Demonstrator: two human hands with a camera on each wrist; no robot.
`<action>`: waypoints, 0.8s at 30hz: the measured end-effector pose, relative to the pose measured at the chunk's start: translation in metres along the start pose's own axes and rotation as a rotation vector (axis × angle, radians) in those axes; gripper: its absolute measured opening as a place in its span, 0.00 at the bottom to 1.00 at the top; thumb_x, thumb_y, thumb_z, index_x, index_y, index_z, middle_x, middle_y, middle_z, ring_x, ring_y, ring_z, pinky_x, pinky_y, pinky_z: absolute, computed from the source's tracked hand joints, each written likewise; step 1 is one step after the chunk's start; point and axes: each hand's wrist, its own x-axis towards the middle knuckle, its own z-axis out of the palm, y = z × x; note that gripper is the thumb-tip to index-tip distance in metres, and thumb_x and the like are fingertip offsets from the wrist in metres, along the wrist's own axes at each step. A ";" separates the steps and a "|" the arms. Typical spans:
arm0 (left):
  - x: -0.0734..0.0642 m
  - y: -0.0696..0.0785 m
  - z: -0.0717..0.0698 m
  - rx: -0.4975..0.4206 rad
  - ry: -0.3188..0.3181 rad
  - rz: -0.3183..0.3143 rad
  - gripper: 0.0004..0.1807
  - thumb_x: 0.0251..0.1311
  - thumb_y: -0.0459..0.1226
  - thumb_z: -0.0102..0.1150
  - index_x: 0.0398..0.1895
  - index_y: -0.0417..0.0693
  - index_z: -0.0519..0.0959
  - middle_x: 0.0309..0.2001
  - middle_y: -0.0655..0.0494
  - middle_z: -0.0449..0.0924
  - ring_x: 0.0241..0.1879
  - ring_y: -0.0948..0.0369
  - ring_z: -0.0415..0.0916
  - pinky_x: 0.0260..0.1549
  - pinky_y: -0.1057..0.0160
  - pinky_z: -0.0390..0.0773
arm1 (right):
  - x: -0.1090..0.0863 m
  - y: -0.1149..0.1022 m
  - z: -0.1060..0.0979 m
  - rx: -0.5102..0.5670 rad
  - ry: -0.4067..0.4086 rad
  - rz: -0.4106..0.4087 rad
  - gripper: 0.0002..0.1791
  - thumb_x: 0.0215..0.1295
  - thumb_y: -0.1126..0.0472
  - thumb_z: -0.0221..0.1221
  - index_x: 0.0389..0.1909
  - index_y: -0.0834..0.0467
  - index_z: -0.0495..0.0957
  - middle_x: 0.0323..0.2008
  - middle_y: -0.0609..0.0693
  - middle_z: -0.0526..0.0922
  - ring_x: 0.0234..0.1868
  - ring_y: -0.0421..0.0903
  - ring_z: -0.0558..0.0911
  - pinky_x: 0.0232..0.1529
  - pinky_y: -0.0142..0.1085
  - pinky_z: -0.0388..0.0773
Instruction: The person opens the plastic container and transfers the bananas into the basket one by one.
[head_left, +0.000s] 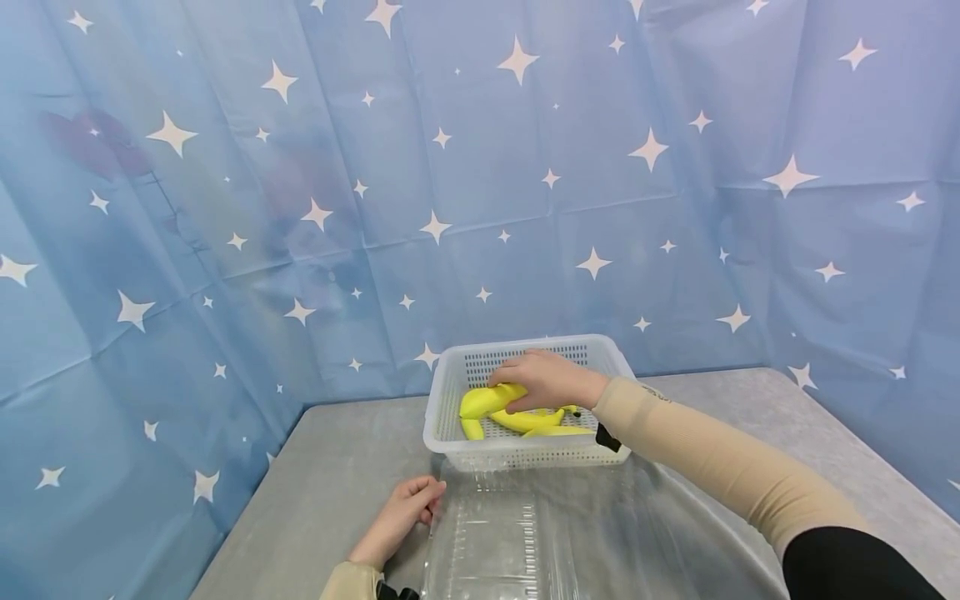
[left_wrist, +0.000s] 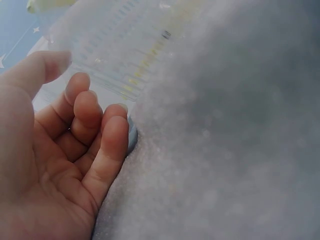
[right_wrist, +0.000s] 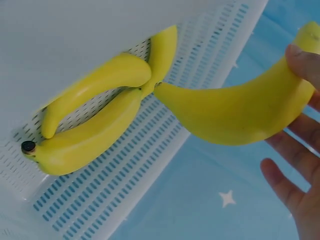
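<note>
A yellow banana [right_wrist: 240,112] is held in my right hand [head_left: 551,379], thumb on one side and fingers on the other, above the white basket [head_left: 433,433]. In the right wrist view its far tip overlaps the other bananas [right_wrist: 95,145] lying in the basket; whether they touch cannot be told. My left hand [head_left: 411,504] is at the far left corner of a clear plastic box [head_left: 491,542] in front of the basket. Its fingers [left_wrist: 87,112] are loosely bent, with a gap to the thumb. Contact with the plastic is unclear.
The basket has slotted walls and stands near the back of a grey-covered table [head_left: 330,467]. A blue curtain with white stars [head_left: 480,167] hangs behind and at the sides. The clear box reaches the bottom edge of the head view.
</note>
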 end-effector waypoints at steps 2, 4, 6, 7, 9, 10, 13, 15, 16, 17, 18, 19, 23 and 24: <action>0.000 0.000 0.000 -0.003 0.000 -0.002 0.18 0.56 0.48 0.53 0.17 0.46 0.68 0.17 0.59 0.67 0.16 0.65 0.65 0.17 0.68 0.70 | -0.001 0.002 0.002 0.007 -0.001 0.007 0.22 0.48 0.47 0.64 0.46 0.45 0.74 0.40 0.36 0.75 0.36 0.35 0.72 0.39 0.35 0.69; 0.000 0.000 0.000 -0.004 -0.001 -0.002 0.18 0.56 0.49 0.53 0.17 0.46 0.68 0.17 0.59 0.68 0.15 0.65 0.65 0.17 0.67 0.70 | -0.003 0.004 0.004 0.009 -0.006 0.017 0.22 0.48 0.48 0.64 0.46 0.45 0.74 0.40 0.36 0.75 0.36 0.35 0.73 0.39 0.35 0.69; -0.001 0.000 0.000 -0.004 -0.001 -0.001 0.18 0.56 0.49 0.53 0.17 0.45 0.68 0.17 0.58 0.68 0.15 0.65 0.65 0.17 0.68 0.70 | -0.004 0.005 0.004 0.020 -0.009 0.024 0.22 0.48 0.49 0.64 0.46 0.46 0.74 0.39 0.36 0.76 0.36 0.35 0.73 0.39 0.35 0.69; -0.001 0.000 0.000 -0.004 -0.001 -0.002 0.18 0.56 0.48 0.53 0.17 0.45 0.68 0.17 0.58 0.68 0.15 0.65 0.65 0.17 0.67 0.70 | -0.004 0.005 0.004 0.023 -0.012 0.027 0.22 0.48 0.49 0.64 0.46 0.46 0.74 0.40 0.36 0.76 0.36 0.36 0.74 0.40 0.35 0.69; -0.001 0.001 0.000 -0.003 0.000 -0.001 0.18 0.56 0.47 0.53 0.17 0.45 0.68 0.17 0.58 0.68 0.16 0.65 0.65 0.17 0.67 0.70 | -0.005 0.006 0.003 0.024 -0.016 0.034 0.21 0.48 0.50 0.64 0.46 0.46 0.74 0.39 0.37 0.76 0.37 0.36 0.74 0.39 0.35 0.70; -0.001 0.001 0.000 -0.002 0.000 -0.001 0.18 0.57 0.47 0.53 0.18 0.44 0.68 0.17 0.58 0.68 0.16 0.65 0.65 0.17 0.67 0.71 | -0.005 0.006 0.003 0.024 -0.018 0.037 0.21 0.48 0.50 0.65 0.46 0.46 0.74 0.39 0.37 0.76 0.37 0.36 0.74 0.39 0.35 0.70; 0.000 0.001 -0.001 -0.005 0.002 -0.004 0.18 0.58 0.45 0.52 0.18 0.41 0.68 0.17 0.58 0.67 0.16 0.65 0.65 0.17 0.67 0.70 | -0.006 0.007 0.001 0.023 -0.025 0.046 0.21 0.48 0.51 0.65 0.46 0.47 0.74 0.39 0.38 0.76 0.36 0.36 0.74 0.38 0.35 0.70; 0.000 0.001 -0.001 -0.008 0.001 -0.006 0.20 0.58 0.44 0.52 0.19 0.37 0.67 0.17 0.57 0.67 0.15 0.64 0.65 0.17 0.67 0.70 | -0.006 0.009 0.000 0.033 -0.027 0.054 0.21 0.48 0.52 0.65 0.46 0.47 0.75 0.39 0.38 0.76 0.35 0.36 0.74 0.38 0.34 0.70; 0.001 0.001 -0.001 -0.009 0.000 -0.007 0.20 0.59 0.44 0.52 0.20 0.34 0.67 0.17 0.57 0.67 0.15 0.64 0.64 0.17 0.67 0.70 | -0.006 0.010 0.000 0.037 -0.030 0.059 0.21 0.47 0.52 0.65 0.45 0.47 0.75 0.38 0.38 0.76 0.35 0.35 0.74 0.37 0.34 0.70; 0.001 0.001 -0.001 -0.012 -0.003 -0.006 0.21 0.59 0.44 0.51 0.21 0.32 0.67 0.17 0.57 0.67 0.15 0.64 0.64 0.17 0.67 0.70 | -0.007 0.011 0.000 0.043 -0.030 0.063 0.21 0.47 0.52 0.65 0.45 0.47 0.75 0.38 0.37 0.76 0.34 0.35 0.74 0.37 0.34 0.70; 0.001 0.001 -0.001 -0.014 -0.005 -0.005 0.21 0.59 0.43 0.51 0.22 0.30 0.67 0.17 0.57 0.67 0.16 0.64 0.64 0.17 0.67 0.70 | -0.008 0.012 0.000 0.043 -0.029 0.068 0.21 0.47 0.51 0.65 0.44 0.47 0.75 0.37 0.37 0.76 0.34 0.35 0.74 0.36 0.33 0.70; 0.001 0.000 -0.001 -0.015 -0.007 -0.005 0.22 0.59 0.44 0.51 0.23 0.29 0.67 0.17 0.57 0.68 0.16 0.64 0.64 0.17 0.67 0.70 | -0.008 0.014 0.001 0.047 -0.028 0.071 0.20 0.47 0.51 0.65 0.44 0.46 0.75 0.37 0.36 0.76 0.33 0.34 0.74 0.36 0.33 0.70; 0.001 0.000 0.000 -0.011 -0.009 -0.005 0.23 0.59 0.44 0.51 0.23 0.28 0.67 0.17 0.57 0.68 0.16 0.64 0.65 0.17 0.67 0.70 | -0.009 0.021 0.005 0.059 -0.023 0.081 0.20 0.46 0.51 0.66 0.43 0.46 0.75 0.37 0.36 0.77 0.34 0.34 0.74 0.37 0.33 0.70; 0.001 0.000 0.000 -0.007 -0.007 -0.004 0.23 0.59 0.44 0.51 0.23 0.29 0.67 0.17 0.57 0.68 0.16 0.64 0.65 0.17 0.67 0.71 | -0.009 0.023 0.006 0.057 -0.026 0.087 0.20 0.46 0.51 0.66 0.43 0.46 0.75 0.37 0.36 0.77 0.34 0.34 0.74 0.37 0.33 0.70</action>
